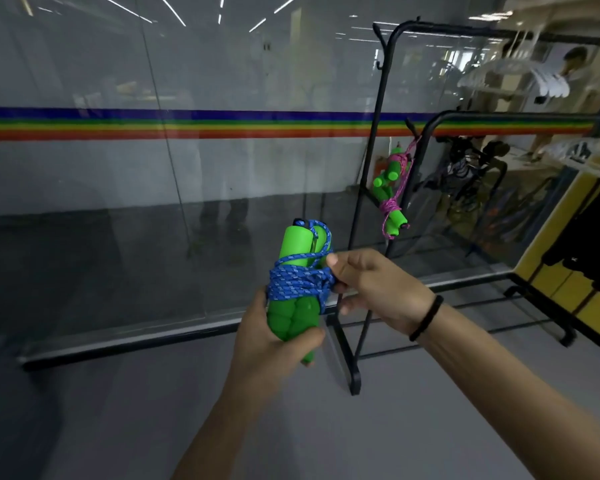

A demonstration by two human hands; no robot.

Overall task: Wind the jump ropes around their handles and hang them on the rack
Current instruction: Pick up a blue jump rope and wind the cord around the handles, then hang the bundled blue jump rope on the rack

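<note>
In front of a glass wall (153, 168), beside a black rack (383, 109): a wound blue rope (297, 282) held at centre.
Rack's right end is cut off; pink rope bundles (392, 188) hang from a hook on it, blurry, count unclear. Left hand (267, 341) is clenched round the lower green handles (295, 244), hiding part of them. Right hand (378, 289) pinches the blue rope coiled about their middle. Rope's end can't be made out.

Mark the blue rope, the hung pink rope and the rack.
blue rope (298, 282): head view, coils wound round the green handles (297, 242).
pink rope (389, 206): head view, its lower cluster of windings.
rack (378, 109): head view, black upright post.
</note>
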